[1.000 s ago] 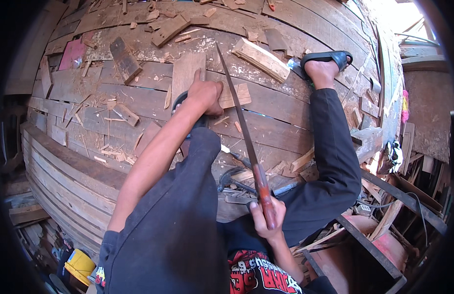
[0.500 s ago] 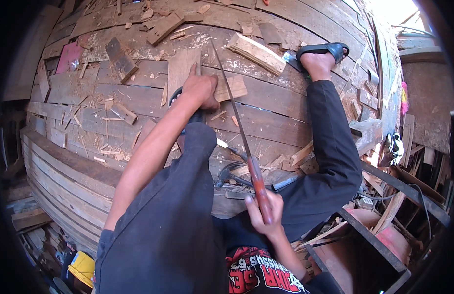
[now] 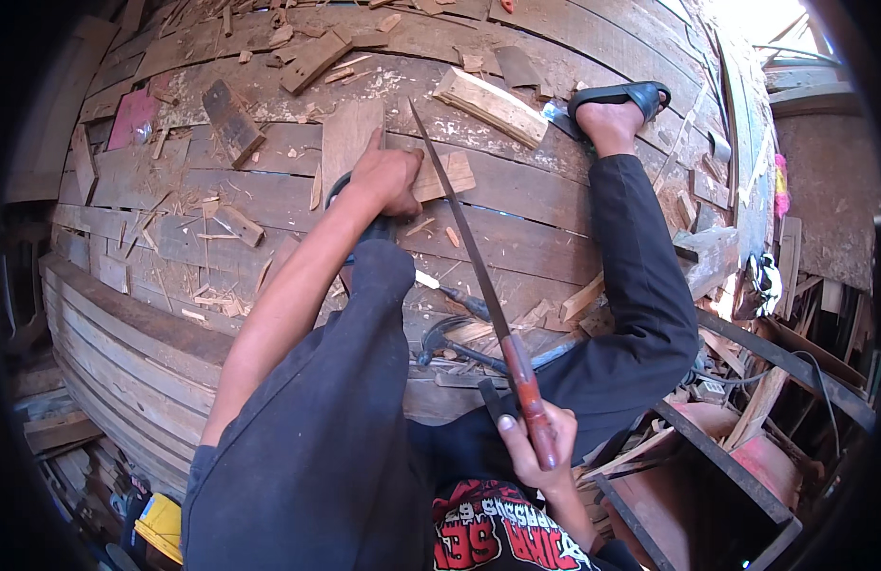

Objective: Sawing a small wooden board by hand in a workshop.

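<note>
Plank floor (image 3: 540, 211) below: we note the right hand (image 3: 528, 462) wrapped round the handle of the long-bladed tool (image 3: 484, 285), its axis running far-left, just right of the left hand (image 3: 386, 181), index outstretched on the board (image 3: 349, 128), other fingers unclear.

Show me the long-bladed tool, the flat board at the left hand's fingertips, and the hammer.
Long-bladed tool (image 3: 488, 295): head view, on the blade's lower half.
Flat board (image 3: 345, 136): head view, on its bare upper face.
Hammer (image 3: 478, 358): head view, on its handle.

A dark-bladed saw (image 3: 479, 269) (red-brown handle (image 3: 531, 401)) slants over a small pale board (image 3: 460, 173).
</note>
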The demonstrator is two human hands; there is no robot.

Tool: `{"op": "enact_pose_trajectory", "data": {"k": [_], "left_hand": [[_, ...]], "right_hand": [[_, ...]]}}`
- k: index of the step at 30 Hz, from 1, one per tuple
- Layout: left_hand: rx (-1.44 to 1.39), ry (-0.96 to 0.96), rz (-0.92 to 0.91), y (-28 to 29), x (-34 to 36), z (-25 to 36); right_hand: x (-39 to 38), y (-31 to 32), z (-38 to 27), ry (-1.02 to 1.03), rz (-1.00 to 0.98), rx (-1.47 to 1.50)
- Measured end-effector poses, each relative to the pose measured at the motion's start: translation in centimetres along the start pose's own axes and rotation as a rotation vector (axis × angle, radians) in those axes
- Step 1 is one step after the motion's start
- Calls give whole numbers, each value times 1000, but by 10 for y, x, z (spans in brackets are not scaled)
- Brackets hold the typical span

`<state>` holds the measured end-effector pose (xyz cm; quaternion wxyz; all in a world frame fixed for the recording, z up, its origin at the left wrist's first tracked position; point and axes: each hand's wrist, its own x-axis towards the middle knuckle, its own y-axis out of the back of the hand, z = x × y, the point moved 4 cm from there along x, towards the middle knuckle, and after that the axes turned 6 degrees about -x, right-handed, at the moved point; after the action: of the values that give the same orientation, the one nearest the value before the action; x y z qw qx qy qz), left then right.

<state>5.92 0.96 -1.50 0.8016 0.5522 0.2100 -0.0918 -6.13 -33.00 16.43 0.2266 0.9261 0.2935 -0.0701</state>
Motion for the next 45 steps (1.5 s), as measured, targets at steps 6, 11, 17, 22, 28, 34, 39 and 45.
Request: {"op": "enact_pose_trajectory", "data": {"k": [6,11,17,22,28,34,39,45], "left_hand": [[-27,-60,17,-6,5,-2],[-36,-16,-53,-3,3,-3],[-18,-87,-37,-7,6,7],[-8,-41,6,-10,2,0],[4,-100,-23,-12,5,7],[-13,-67,-15,-11,5,3],[-59,-37,20,-14,8,-9],[-1,-103,-37,-11,13,8]], "right_hand": [[17,-4,-5,-21,11,3],[35,-34,15,-35,15,31],[29,-27,6,-68,14,50],[48,-46,16,-73,18,72],[24,-34,15,-102,31,91],[62,-57,16,-118,47,112],[38,-53,19,-59,-22,19],[26,-41,26,-94,-4,32]]}}
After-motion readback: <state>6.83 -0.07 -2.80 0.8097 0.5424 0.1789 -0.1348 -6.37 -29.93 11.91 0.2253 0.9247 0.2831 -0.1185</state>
